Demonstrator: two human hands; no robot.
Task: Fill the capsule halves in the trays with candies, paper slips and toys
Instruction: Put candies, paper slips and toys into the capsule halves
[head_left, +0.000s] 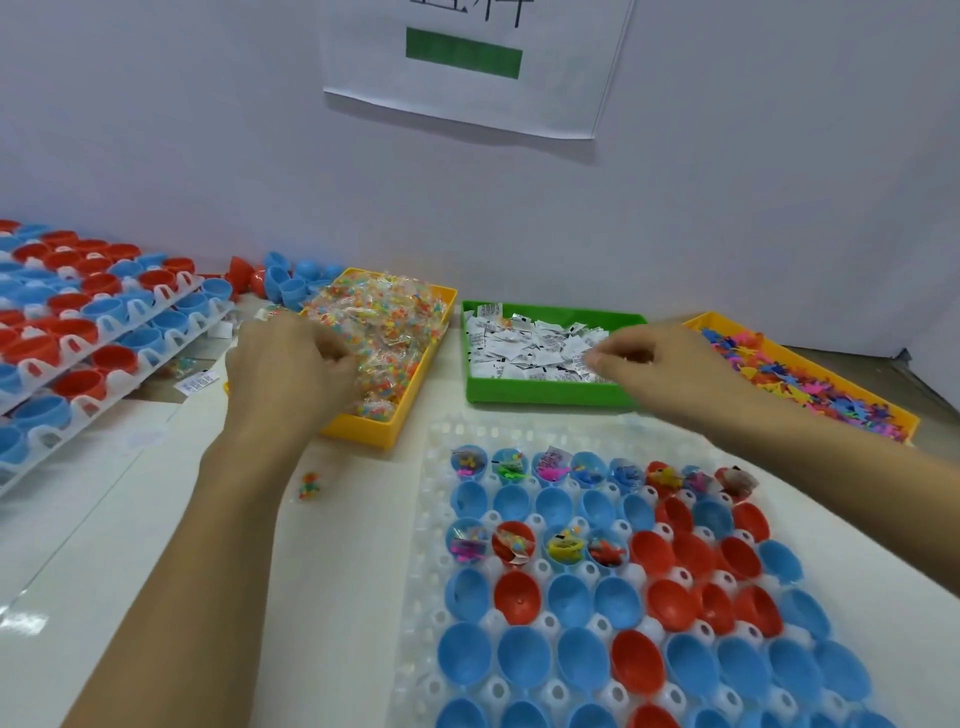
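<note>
**A:** Where are you working?

**B:** I am sitting at a white table (156, 519) against a pale wall, and a paper sign (467, 67) is hanging on the wall above the bins.

**A:** What are your hands doing?

**B:** My left hand (291, 364) is reaching into the yellow bin (384, 436) of wrapped candies (384, 322). Its fingers are curling into the heap, and I think they are pinching a packet, but the picture is too blurred to be sure. My right hand (660, 358) is lying over the green bin (545, 395), and its thumb and fingers are pinching paper slips (519, 343).

**A:** And the toys?

**B:** They are lying in the orange bin (904, 431) on the right, a pile of colourful toys (810, 384).

**A:** Where is the tray?

**B:** The clear tray (436, 597) is lying just in front of me, with blue and red capsule halves (524, 660) standing in it. The far row and four halves in the third row are already holding fillings. More trays (114, 374) are stacked at my left, and one candy packet (309, 484) is lying loose on the table.
</note>
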